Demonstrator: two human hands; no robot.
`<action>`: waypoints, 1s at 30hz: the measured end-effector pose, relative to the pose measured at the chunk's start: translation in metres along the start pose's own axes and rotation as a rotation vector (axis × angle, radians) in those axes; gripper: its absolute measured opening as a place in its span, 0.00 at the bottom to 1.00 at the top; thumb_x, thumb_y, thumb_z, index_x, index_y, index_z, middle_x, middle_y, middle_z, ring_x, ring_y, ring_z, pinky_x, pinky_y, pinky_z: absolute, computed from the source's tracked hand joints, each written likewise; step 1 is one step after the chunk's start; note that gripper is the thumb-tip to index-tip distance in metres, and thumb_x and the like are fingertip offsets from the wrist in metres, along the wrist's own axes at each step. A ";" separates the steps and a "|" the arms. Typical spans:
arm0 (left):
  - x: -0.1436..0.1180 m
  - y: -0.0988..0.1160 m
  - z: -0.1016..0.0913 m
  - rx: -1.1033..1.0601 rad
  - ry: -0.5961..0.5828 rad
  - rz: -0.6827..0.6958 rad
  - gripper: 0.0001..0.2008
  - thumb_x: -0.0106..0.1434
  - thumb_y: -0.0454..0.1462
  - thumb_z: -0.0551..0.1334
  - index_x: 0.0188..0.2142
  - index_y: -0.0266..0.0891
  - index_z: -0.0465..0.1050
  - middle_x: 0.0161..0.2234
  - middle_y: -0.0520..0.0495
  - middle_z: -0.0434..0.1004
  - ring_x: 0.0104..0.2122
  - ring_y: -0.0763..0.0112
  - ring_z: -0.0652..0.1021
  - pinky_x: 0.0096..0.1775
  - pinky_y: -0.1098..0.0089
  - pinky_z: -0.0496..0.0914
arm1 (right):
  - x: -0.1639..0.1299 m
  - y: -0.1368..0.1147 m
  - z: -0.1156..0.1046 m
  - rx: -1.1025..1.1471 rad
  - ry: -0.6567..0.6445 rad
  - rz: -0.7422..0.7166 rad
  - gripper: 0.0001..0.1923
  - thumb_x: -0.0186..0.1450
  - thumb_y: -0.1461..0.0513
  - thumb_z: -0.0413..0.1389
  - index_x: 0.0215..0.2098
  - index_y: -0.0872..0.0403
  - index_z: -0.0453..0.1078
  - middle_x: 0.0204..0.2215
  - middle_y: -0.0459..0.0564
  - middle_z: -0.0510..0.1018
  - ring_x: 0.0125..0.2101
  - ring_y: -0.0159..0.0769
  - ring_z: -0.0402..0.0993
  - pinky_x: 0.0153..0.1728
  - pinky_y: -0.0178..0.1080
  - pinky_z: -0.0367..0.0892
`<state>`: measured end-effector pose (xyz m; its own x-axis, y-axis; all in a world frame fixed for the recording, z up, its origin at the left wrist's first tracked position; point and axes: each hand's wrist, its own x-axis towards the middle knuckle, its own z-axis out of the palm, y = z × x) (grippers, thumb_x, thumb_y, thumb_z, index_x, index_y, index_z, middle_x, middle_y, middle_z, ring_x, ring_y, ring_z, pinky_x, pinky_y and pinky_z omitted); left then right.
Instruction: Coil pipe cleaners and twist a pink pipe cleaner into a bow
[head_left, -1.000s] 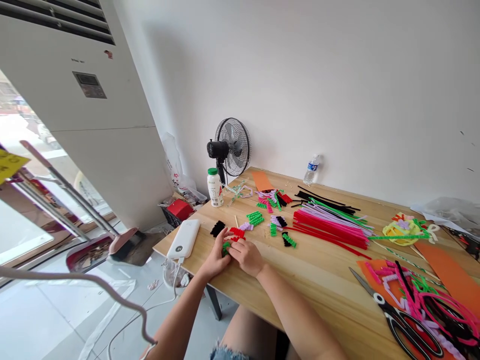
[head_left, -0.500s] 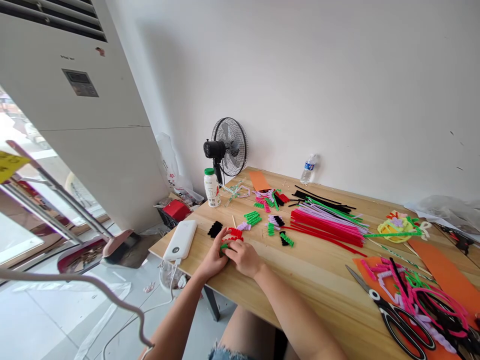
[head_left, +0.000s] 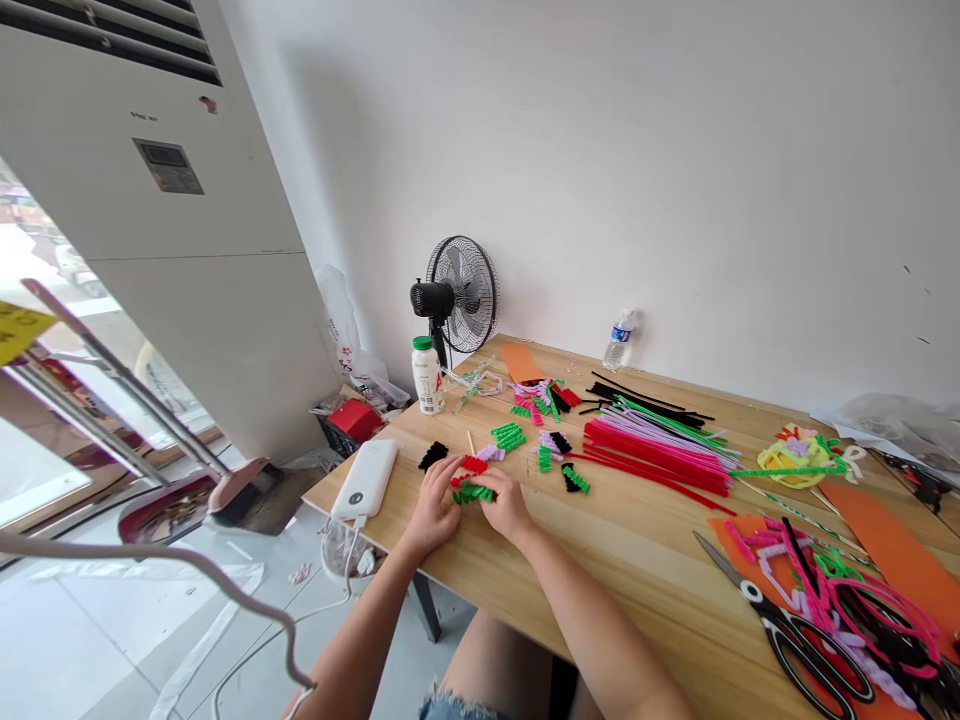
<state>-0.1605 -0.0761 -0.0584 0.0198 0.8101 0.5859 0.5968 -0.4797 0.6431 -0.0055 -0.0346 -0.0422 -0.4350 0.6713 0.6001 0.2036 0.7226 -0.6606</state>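
My left hand and my right hand rest on the wooden table near its left end. Between their fingertips lies a small green coiled pipe cleaner piece, which both hands grip at its ends. A red coiled piece lies just behind it, and a black one to the left. More short coils in green, purple and black lie further back. A bundle of long red, purple and green pipe cleaners stretches across the table's middle.
A white power bank lies left of my hands, its cable hanging off the edge. A white bottle, a desk fan and a water bottle stand at the back. Scissors and tangled pipe cleaners lie at the right.
My hands have drawn slightly apart, and the green piece now shows stretched between them on the table. My right hand has shifted a little to the right.
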 end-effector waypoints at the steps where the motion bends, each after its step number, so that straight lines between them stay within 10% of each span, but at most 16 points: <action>1: 0.001 -0.001 0.001 0.082 -0.021 0.026 0.39 0.44 0.26 0.51 0.59 0.41 0.55 0.58 0.42 0.58 0.60 0.54 0.56 0.58 0.49 0.51 | 0.001 0.001 -0.002 -0.003 0.067 0.038 0.17 0.54 0.73 0.50 0.37 0.52 0.74 0.36 0.50 0.77 0.38 0.37 0.73 0.42 0.39 0.69; 7: 0.006 -0.006 0.015 0.309 -0.188 0.011 0.34 0.51 0.26 0.51 0.59 0.42 0.56 0.57 0.44 0.63 0.61 0.55 0.54 0.59 0.48 0.45 | 0.004 0.026 -0.017 -0.037 0.437 0.313 0.15 0.58 0.67 0.47 0.39 0.55 0.71 0.35 0.52 0.76 0.30 0.37 0.73 0.30 0.38 0.71; 15: 0.003 -0.017 0.016 0.320 0.083 -0.091 0.22 0.54 0.30 0.55 0.49 0.40 0.68 0.51 0.39 0.64 0.55 0.51 0.61 0.56 0.48 0.54 | 0.001 0.042 -0.019 -0.087 0.473 0.352 0.15 0.56 0.68 0.45 0.37 0.55 0.70 0.33 0.53 0.75 0.32 0.39 0.72 0.30 0.39 0.69; 21: 0.002 -0.017 0.017 0.471 0.187 -0.302 0.23 0.53 0.36 0.58 0.50 0.35 0.65 0.58 0.34 0.55 0.59 0.42 0.53 0.55 0.43 0.51 | 0.003 0.030 -0.015 -0.110 0.285 0.277 0.12 0.52 0.70 0.47 0.27 0.53 0.70 0.28 0.49 0.76 0.33 0.39 0.72 0.38 0.41 0.68; 30: 0.004 -0.025 0.016 0.312 0.134 -0.131 0.18 0.58 0.35 0.54 0.48 0.38 0.68 0.55 0.38 0.62 0.56 0.51 0.62 0.54 0.50 0.59 | -0.002 0.022 -0.012 -0.212 -0.046 0.120 0.18 0.50 0.73 0.51 0.34 0.51 0.74 0.33 0.48 0.76 0.35 0.37 0.73 0.39 0.38 0.68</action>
<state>-0.1627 -0.0555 -0.0803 -0.1664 0.7966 0.5812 0.8037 -0.2319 0.5480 0.0104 -0.0177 -0.0528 -0.4353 0.7498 0.4983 0.4340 0.6597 -0.6135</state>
